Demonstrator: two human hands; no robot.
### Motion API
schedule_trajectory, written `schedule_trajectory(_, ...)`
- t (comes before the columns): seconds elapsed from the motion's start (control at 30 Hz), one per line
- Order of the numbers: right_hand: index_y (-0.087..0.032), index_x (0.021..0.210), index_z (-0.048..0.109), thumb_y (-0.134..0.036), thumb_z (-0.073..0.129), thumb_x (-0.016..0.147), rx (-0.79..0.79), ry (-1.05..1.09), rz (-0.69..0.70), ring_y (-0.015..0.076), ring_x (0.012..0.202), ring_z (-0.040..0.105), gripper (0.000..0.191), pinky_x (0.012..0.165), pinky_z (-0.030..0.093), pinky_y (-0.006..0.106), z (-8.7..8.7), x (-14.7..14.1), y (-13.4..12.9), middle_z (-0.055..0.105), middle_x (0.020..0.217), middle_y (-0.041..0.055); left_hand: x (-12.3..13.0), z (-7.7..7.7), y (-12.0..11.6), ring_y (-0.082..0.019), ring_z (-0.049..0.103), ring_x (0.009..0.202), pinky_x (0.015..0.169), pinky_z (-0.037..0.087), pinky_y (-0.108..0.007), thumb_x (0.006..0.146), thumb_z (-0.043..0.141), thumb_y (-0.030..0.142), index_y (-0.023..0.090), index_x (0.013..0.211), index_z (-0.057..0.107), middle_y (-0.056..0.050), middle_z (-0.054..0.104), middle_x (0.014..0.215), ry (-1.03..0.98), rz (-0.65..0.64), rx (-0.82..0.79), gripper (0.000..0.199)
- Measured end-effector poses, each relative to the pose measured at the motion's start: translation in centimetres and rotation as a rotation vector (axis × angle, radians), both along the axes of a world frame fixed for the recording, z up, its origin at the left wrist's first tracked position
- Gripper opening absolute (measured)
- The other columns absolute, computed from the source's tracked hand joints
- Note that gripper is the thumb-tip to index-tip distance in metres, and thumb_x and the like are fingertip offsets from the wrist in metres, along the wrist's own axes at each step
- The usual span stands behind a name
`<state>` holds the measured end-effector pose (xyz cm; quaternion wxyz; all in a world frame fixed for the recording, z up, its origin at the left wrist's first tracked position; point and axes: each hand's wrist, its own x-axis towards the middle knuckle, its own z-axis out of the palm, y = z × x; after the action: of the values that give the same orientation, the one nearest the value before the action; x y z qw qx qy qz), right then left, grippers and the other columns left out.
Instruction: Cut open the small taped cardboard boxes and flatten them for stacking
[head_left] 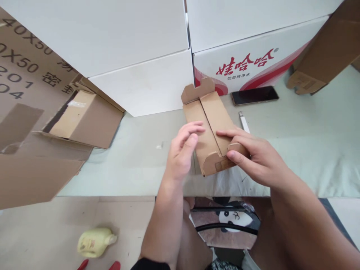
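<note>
Small cardboard box (209, 125) lies in front of me on the cloth-covered table (143, 150), below the white cartons (140, 82). My right hand (257, 155) is half-open, thumb and fingers on the box's near right end; my left hand (184, 150) is loosely curled at its left side, maybe touching, can't tell, holding nothing visible.

A small brown carton (206, 125) lies on the pale green cloth (146, 150), its two long flaps meeting at a dark seam. The right hand (251, 153) rests on its near right corner; the left hand (185, 144) is at its left side, fingers over the left flap. Just beyond the right hand lie a white-handled tool (244, 122) and a phone (254, 96) (screen dark), near a white box with red lettering (239, 73).
</note>
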<state>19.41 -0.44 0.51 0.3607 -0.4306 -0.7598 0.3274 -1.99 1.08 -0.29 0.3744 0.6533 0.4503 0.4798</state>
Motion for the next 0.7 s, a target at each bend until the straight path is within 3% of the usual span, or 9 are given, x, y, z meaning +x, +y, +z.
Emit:
schedule_trajectory(0.13, -0.025, 0.068, 0.053, -0.047, 0.056, 0.099, -0.039, 0.052, 0.155, 0.0319, 0.133, 0.063, 0.038, 0.122, 0.041, 0.06, 0.6, 0.7, 0.0, 0.077, 0.092, 0.0058, -1.7, -1.5, 0.9, -0.024, 0.066, 0.119, 0.1, 0.056, -0.04, 0.097, 0.05, 0.045, 0.025, 0.099, 0.061, -0.007, 0.069, 0.115, -0.146, 0.376, 0.044, 0.023)
schedule_trajectory(0.2, -0.025, 0.066, 0.053, -0.049, 0.057, 0.098, -0.081, 0.063, 0.215, 0.0317, 0.131, 0.065, 0.041, 0.122, 0.041, 0.06, 0.8, 1.0, 0.0, 0.075, 0.085, 0.0056, -2.6, -2.0, 1.4, -0.022, 0.064, 0.12, 0.098, 0.056, -0.037, 0.097, 0.05, 0.045, 0.026, 0.102, 0.056, -0.006, 0.065, 0.115, -0.127, 0.582, 0.104, 0.02)
schedule_trajectory(0.27, -0.024, 0.065, 0.055, -0.05, 0.057, 0.098, -0.122, 0.067, 0.269, 0.0309, 0.129, 0.066, 0.042, 0.122, 0.04, 0.059, 1.0, 1.2, -0.1, 0.076, 0.085, 0.0057, -3.3, -2.2, 1.7, -0.022, 0.062, 0.125, 0.101, 0.055, -0.037, 0.097, 0.051, 0.046, 0.027, 0.11, 0.054, -0.007, 0.062, 0.123, -0.115, 0.673, 0.138, 0.023)
schedule_trajectory(0.4, -0.024, 0.065, 0.057, -0.05, 0.058, 0.098, -0.168, 0.076, 0.386, 0.029, 0.13, 0.066, 0.043, 0.126, 0.035, 0.057, 1.3, 1.3, 0.0, 0.077, 0.086, 0.0055, -3.5, -2.0, 1.7, -0.024, 0.057, 0.136, 0.112, 0.051, -0.04, 0.094, 0.058, 0.049, 0.029, 0.125, 0.053, -0.008, 0.06, 0.139, -0.124, 0.553, 0.121, 0.037)
schedule_trajectory(0.47, -0.024, 0.064, 0.056, -0.05, 0.059, 0.098, -0.182, 0.071, 0.396, 0.0288, 0.13, 0.066, 0.043, 0.126, 0.035, 0.057, 1.4, 1.2, 0.0, 0.077, 0.088, 0.0056, -3.2, -1.9, 1.6, -0.025, 0.063, 0.13, 0.109, 0.054, -0.041, 0.091, 0.063, 0.051, 0.029, 0.127, 0.054, -0.008, 0.064, 0.137, -0.133, 0.47, 0.069, 0.044)
schedule_trajectory(0.57, -0.023, 0.062, 0.054, -0.049, 0.061, 0.097, -0.201, 0.051, 0.36, 0.0288, 0.127, 0.068, 0.043, 0.124, 0.037, 0.057, 1.5, 1.0, 0.0, 0.078, 0.091, 0.006, -2.8, -1.8, 1.5, -0.026, 0.071, 0.115, 0.101, 0.058, -0.042, 0.09, 0.064, 0.054, 0.025, 0.119, 0.064, -0.008, 0.073, 0.122, -0.126, 0.388, 0.017, 0.041)
schedule_trajectory(0.7, -0.022, 0.063, 0.053, -0.05, 0.063, 0.094, -0.214, 0.008, 0.332, 0.0304, 0.126, 0.067, 0.043, 0.121, 0.041, 0.058, 1.3, 0.8, 0.0, 0.077, 0.098, 0.0074, -2.7, -1.3, 1.4, -0.027, 0.071, 0.116, 0.105, 0.056, -0.044, 0.09, 0.066, 0.049, 0.022, 0.097, 0.074, -0.008, 0.077, 0.115, -0.093, 0.299, 0.04, 0.029)
